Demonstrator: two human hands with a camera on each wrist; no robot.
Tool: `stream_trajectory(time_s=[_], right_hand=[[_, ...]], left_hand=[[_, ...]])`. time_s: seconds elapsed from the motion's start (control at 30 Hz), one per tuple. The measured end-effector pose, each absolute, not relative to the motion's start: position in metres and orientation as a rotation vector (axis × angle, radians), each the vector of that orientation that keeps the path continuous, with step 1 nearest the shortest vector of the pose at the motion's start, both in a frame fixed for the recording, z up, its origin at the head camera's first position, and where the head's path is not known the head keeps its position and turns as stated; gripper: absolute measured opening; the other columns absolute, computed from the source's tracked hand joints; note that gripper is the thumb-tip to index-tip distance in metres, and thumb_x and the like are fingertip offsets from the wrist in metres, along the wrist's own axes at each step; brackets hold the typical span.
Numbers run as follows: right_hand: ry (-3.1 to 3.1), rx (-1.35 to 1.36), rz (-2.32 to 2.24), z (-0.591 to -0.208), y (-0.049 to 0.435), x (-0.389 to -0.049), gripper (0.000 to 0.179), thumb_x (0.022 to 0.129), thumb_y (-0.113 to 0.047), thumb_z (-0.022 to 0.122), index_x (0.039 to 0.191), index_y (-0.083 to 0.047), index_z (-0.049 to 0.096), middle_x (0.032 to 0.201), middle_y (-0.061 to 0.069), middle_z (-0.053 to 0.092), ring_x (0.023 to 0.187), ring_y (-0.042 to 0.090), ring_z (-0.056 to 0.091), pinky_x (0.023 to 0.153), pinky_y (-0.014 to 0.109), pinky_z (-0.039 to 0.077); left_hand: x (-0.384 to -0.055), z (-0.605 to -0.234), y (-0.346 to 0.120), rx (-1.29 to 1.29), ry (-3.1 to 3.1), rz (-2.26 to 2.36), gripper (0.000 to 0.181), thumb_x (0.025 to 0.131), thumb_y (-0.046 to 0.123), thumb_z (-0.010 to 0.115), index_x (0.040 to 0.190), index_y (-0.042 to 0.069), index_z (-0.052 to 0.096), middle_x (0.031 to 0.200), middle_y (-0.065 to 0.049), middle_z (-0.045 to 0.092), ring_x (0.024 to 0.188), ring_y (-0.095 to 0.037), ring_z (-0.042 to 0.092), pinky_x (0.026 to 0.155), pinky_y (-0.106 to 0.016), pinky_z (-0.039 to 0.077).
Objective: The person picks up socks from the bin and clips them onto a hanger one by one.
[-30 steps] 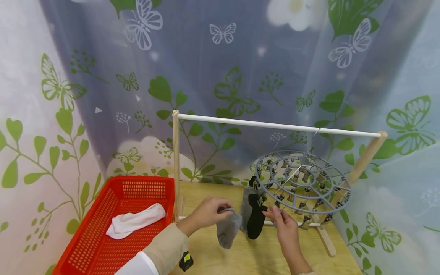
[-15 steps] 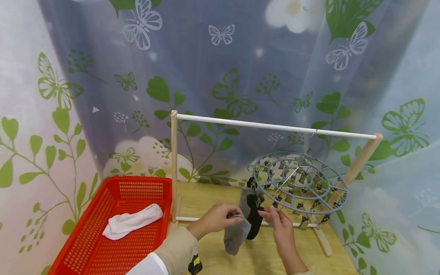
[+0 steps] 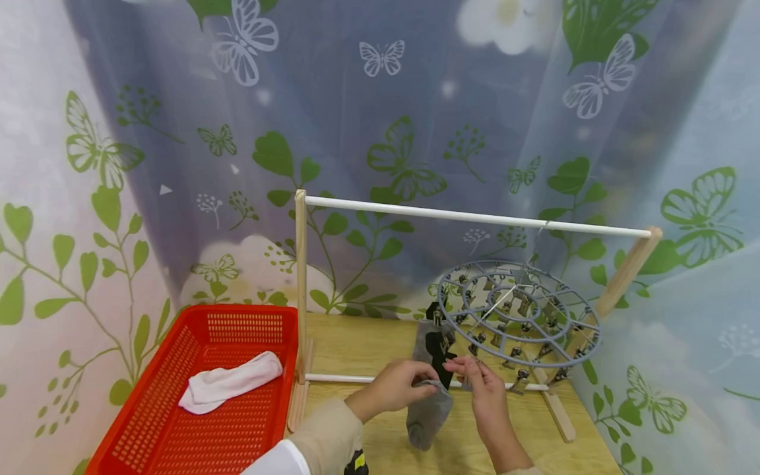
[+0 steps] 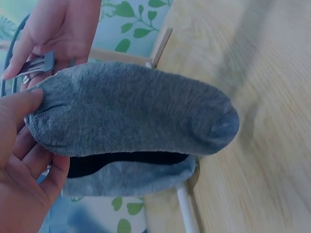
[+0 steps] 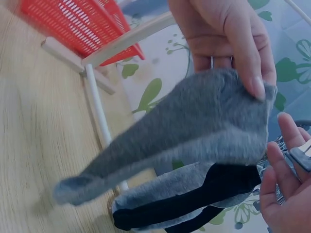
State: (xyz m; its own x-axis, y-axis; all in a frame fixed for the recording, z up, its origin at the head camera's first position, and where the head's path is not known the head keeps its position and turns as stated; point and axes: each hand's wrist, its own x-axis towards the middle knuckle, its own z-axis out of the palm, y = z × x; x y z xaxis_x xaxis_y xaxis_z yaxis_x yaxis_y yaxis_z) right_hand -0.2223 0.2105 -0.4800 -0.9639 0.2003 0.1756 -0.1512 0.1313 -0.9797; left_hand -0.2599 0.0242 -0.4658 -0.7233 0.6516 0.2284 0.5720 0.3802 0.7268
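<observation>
My left hand (image 3: 394, 390) pinches a short grey sock (image 3: 429, 417) at its cuff, and the toe hangs down over the table. In the left wrist view the sock (image 4: 141, 109) stretches out from thumb and fingers. Just right of it, my right hand (image 3: 489, 399) pinches a grey metal-sprung clip (image 4: 43, 64) belonging to the round clip hanger (image 3: 516, 359). The cuff lies close beside that clip. Behind the held sock, a black sock (image 3: 439, 353) and another grey sock (image 3: 420, 336) hang from clips at the hanger's left edge.
The hanger hooks onto the white top bar (image 3: 415, 212) of a wooden-post rack. At left stands a red basket (image 3: 243, 323) with a white sock (image 3: 231, 381) in it. A black object with a yellow label (image 3: 356, 463) shows by the left sleeve.
My left hand has carried the grey sock rightward, toward the right hand, and it now overlaps the black sock. The right hand stays at the hanger's edge with the clip.
</observation>
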Motion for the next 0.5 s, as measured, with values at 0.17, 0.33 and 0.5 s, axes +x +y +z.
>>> stream_trajectory(time_s=[0.17, 0.33, 0.5], right_hand=[[-2.135, -0.077, 1.966, -0.478, 0.212, -0.221, 0.052, 0.105, -0.038, 0.039, 0.108, 0.005, 0.068, 0.108, 0.006, 0.070, 0.105, 0.007, 0.055, 0.086, 0.030, 0.044], [-2.124, -0.038, 2.026, -0.477, 0.214, -0.221, 0.054, 0.106, -0.038, 0.037, 0.112, 0.009, 0.062, 0.102, 0.006, 0.072, 0.102, 0.006, 0.057, 0.100, 0.042, 0.034], [-2.059, -0.019, 2.068, -0.477, 0.214, -0.219, 0.053, 0.106, -0.035, 0.038, 0.108, 0.013, 0.061, 0.098, 0.004, 0.072, 0.101, 0.004, 0.060, 0.109, 0.054, 0.021]], left_hand=[[-0.258, -0.468, 0.033, 1.119, 2.477, 1.282, 0.011, 0.092, 0.013, 0.068, 0.103, 0.011, 0.070, 0.090, 0.005, 0.069, 0.076, 0.003, 0.058, 0.069, -0.016, 0.048], [-0.255, -0.468, 0.038, 1.088, 2.480, 1.265, 0.012, 0.092, 0.012, 0.068, 0.104, 0.011, 0.069, 0.094, 0.005, 0.069, 0.082, 0.002, 0.059, 0.073, -0.017, 0.048], [-0.253, -0.467, 0.043, 1.077, 2.462, 1.296, 0.010, 0.091, 0.011, 0.068, 0.102, 0.011, 0.068, 0.096, 0.002, 0.070, 0.085, 0.000, 0.061, 0.074, -0.017, 0.049]])
